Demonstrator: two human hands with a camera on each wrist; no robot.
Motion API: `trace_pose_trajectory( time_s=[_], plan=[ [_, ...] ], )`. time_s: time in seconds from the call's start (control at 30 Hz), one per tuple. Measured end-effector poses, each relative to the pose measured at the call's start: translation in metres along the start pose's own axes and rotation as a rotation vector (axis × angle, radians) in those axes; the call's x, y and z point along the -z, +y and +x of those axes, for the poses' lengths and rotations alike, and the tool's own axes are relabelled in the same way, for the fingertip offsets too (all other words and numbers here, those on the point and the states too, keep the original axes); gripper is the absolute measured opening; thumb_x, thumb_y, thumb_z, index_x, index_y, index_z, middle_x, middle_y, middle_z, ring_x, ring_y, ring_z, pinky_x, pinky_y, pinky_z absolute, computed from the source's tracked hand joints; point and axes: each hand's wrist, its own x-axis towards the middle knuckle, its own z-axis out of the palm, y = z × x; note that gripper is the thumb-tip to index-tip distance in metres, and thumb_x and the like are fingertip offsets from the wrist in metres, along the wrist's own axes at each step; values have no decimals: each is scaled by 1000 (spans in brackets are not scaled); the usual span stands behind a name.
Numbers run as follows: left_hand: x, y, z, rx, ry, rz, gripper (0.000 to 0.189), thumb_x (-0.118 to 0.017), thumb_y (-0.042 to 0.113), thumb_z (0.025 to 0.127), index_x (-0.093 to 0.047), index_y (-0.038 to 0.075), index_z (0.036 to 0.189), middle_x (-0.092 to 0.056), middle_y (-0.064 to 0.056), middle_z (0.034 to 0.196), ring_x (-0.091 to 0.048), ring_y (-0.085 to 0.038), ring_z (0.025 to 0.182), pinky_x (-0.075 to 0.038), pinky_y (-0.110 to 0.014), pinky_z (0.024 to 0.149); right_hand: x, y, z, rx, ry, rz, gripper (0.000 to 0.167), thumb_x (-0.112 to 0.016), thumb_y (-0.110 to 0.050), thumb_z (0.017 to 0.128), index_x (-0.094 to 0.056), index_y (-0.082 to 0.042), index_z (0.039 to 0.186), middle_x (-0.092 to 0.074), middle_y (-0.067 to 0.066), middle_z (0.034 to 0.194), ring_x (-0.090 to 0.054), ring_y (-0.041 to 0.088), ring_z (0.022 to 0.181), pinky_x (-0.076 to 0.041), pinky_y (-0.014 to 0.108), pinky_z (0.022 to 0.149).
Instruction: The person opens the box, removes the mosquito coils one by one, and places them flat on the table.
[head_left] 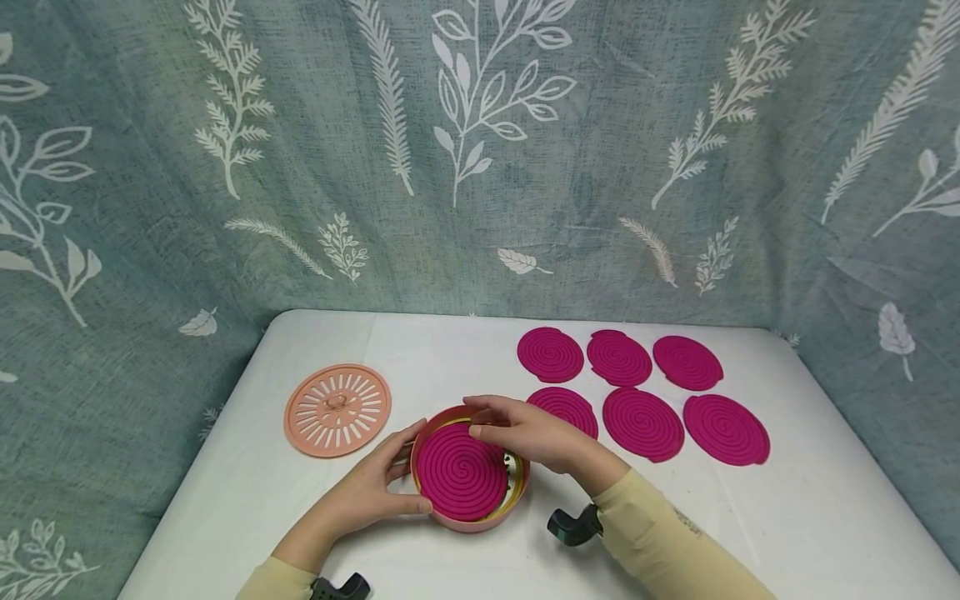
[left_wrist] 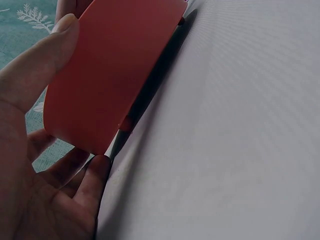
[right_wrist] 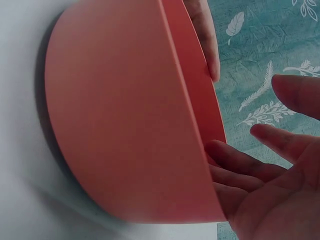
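Observation:
A salmon-coloured round mosquito coil box (head_left: 467, 527) stands uncovered on the white table. Inside it lies a magenta mosquito coil (head_left: 462, 471), with part of a yellow-edged inner surface showing on the right. My left hand (head_left: 367, 492) holds the box at its left side, thumb near the front and fingers behind, as the left wrist view also shows on the box wall (left_wrist: 100, 70). My right hand (head_left: 528, 429) reaches over the far right rim, fingertips inside the box by the coil. In the right wrist view its fingers (right_wrist: 240, 172) dip past the rim and the thumb stands apart.
A slotted salmon lid (head_left: 338, 411) with a small knob lies left of the box. Several more magenta coils (head_left: 642, 423) lie flat in two rows on the right side of the white table (head_left: 450, 350). A green leaf-patterned cloth (head_left: 570, 225) hangs behind.

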Motion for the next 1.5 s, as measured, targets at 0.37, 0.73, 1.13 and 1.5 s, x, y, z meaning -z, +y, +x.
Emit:
trace_pose_trajectory(
  time_s=[0.37,0.73,1.13,1.5],
  plan=[
    [1,-1,0,-15,-8,-4,112,-92,34,67,-27,22,157,-42,1,149,-45,-16,134,-41,-24,109,0,-3,-1,-4,8,-4,58,-64,-35,97,-44,-19,149,-54,15,135,-53,24,121,-48,48,104],
    [0,-1,0,-27,-14,-15,111,-92,32,68,-28,23,157,-42,1,149,-45,-17,134,-42,-24,109,4,-4,-7,23,35,-62,57,-63,-37,97,-44,-25,149,-57,12,133,-57,22,118,-52,44,100],
    [1,1,0,-7,-8,-4,113,-93,34,66,-27,23,157,-41,4,149,-44,-13,134,-41,-23,109,9,2,-5,16,65,73,55,-65,-34,97,-47,-21,147,-54,17,135,-61,27,113,-57,43,93],
    [1,1,0,-1,-5,1,113,-93,35,66,-28,24,157,-42,4,149,-44,-12,134,-41,-22,109,11,4,-5,10,67,88,52,-65,-31,96,-50,-20,144,-58,16,129,-64,26,105,-57,42,90]
  ],
)
